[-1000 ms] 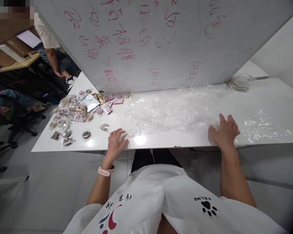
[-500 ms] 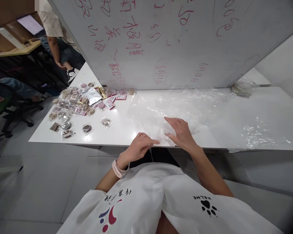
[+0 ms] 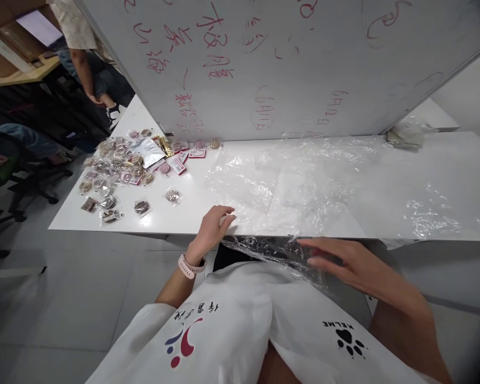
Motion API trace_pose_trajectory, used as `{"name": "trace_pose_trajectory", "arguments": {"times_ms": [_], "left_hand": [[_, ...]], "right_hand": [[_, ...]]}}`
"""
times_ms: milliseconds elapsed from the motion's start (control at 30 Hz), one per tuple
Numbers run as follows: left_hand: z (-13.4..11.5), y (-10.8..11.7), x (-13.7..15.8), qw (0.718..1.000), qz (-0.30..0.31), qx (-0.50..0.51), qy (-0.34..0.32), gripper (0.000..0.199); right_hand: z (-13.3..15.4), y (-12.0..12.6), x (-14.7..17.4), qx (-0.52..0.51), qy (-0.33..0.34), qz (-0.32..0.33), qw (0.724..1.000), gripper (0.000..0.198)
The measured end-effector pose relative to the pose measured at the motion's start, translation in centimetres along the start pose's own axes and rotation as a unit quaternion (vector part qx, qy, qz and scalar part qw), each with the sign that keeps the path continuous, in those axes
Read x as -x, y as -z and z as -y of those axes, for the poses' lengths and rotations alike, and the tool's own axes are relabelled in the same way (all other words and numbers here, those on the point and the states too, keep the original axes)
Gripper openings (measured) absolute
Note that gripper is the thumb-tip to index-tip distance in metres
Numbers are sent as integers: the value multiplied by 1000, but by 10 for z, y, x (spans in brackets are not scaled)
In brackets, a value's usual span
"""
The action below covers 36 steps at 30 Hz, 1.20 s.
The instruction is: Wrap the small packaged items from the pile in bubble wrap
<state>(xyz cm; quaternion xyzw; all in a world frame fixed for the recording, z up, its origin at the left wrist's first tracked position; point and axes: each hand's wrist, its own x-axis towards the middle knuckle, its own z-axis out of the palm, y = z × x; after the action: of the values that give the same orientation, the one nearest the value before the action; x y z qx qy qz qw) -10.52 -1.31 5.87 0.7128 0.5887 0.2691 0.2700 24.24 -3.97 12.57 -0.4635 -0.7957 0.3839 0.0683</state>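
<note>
A clear plastic sheet or bag (image 3: 264,248) drapes over the table's front edge toward my shirt, its far part on the tabletop. By its left end my left hand (image 3: 213,226) rests at the edge, thumb and index finger slightly apart with nothing visible between them. My right hand (image 3: 352,261) hovers in front of the edge, beside the hanging plastic, with thumb and fingers parted. Whether its fingertips touch the film I cannot tell. More crinkled clear plastic (image 3: 316,181) spreads over the table behind.
Several small wrapped items (image 3: 116,160), a silver pouch (image 3: 149,152) and red-edged labels (image 3: 179,162) lie on the left of the white table (image 3: 176,221). A whiteboard (image 3: 232,101) stands behind. Folded plastic (image 3: 406,136) sits back right. A person's arm (image 3: 82,69) shows far left.
Both hands have moved apart, the right one toward me and rightward, the left slightly left. Clear plastic now hangs off the table's front edge.
</note>
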Motion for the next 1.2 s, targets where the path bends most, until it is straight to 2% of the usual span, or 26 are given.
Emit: {"name": "trace_pose_trajectory", "arguments": {"times_ms": [100,200,267,333,400,433,500,567,600,667,733,833,933,1000,1100,1133,1200], "left_hand": [[-2,-21,-13,993,69,-62,-70,49],[6,-44,-30,972,145,-159,-91,74],[13,-54,-43,963,152,-202,-92,78],[21,-55,-55,964,149,-202,-91,72],[27,-44,-65,973,125,-177,-78,61],[31,-35,-67,979,92,-171,-62,55],[43,-10,-67,981,-21,-192,-6,43],[62,16,-61,956,-138,-246,82,39],[73,27,-56,938,-173,-270,129,42],[96,43,-45,916,-193,-287,202,51],[114,50,-34,917,-188,-276,217,48],[127,46,-24,941,-184,-235,161,27],[129,47,-21,950,-205,-207,114,33],[133,56,-19,929,-270,-218,131,36],[148,77,-13,868,-372,-244,221,30],[154,84,-10,856,-381,-240,254,25],[166,93,-5,853,-375,-213,293,27]], "right_hand": [[18,5,-35,-23,66,-76,995,36],[9,-14,-100,13,122,-56,991,46],[-10,-34,-147,96,101,-47,989,53],[-32,-51,-185,161,81,-59,982,56],[-49,-61,-209,193,73,-91,974,58],[-54,-63,-216,199,70,-108,972,59],[-60,-64,-221,199,60,-135,969,61],[-61,-63,-220,198,57,-147,967,61],[-61,-63,-220,198,57,-152,967,61],[-61,-64,-220,198,60,-162,965,60],[-62,-66,-220,199,62,-170,963,59],[-63,-68,-221,197,62,-176,963,58],[-63,-68,-220,192,63,-181,962,57],[-62,-67,-219,188,65,-184,963,57],[-60,-66,-218,179,64,-182,965,57],[-60,-66,-219,176,60,-181,966,58],[-60,-66,-220,175,49,-181,967,59]]}}
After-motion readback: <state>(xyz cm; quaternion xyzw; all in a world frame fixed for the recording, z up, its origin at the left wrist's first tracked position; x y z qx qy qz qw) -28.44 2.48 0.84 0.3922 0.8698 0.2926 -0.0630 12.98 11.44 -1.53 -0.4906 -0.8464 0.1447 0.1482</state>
